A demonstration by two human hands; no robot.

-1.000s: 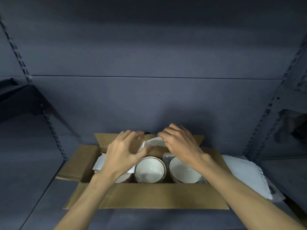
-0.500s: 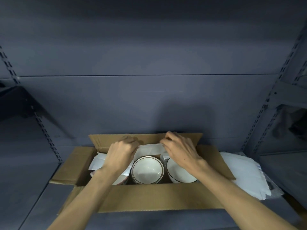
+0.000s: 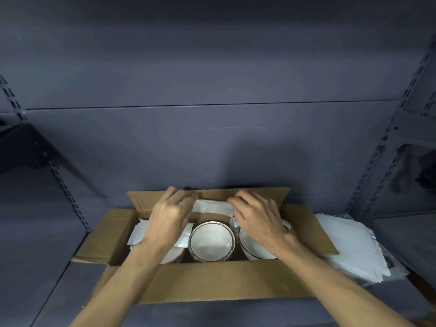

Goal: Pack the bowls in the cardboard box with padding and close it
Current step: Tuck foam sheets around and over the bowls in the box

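An open cardboard box (image 3: pixel 212 279) lies on the grey shelf with its flaps spread. Inside stand three white bowls in a row: the middle bowl (image 3: pixel 211 241) fully visible, the right bowl (image 3: pixel 256 249) partly under my right wrist, the left bowl (image 3: pixel 175 256) mostly hidden by my left forearm. A folded white padding sheet (image 3: pixel 212 207) lies along the back wall behind the bowls. My left hand (image 3: pixel 171 215) grips its left end and my right hand (image 3: pixel 257 215) grips its right end. More white padding (image 3: pixel 139 234) sits at the box's left end.
A stack of white padding sheets (image 3: pixel 349 246) lies on the shelf just right of the box. Slotted metal uprights (image 3: pixel 63 182) rise on both sides. The grey back panel stands right behind the box.
Both hands have moved apart along the white padding sheet and pressed it lower behind the bowls. The view has shifted slightly; the box and bowls stay put.
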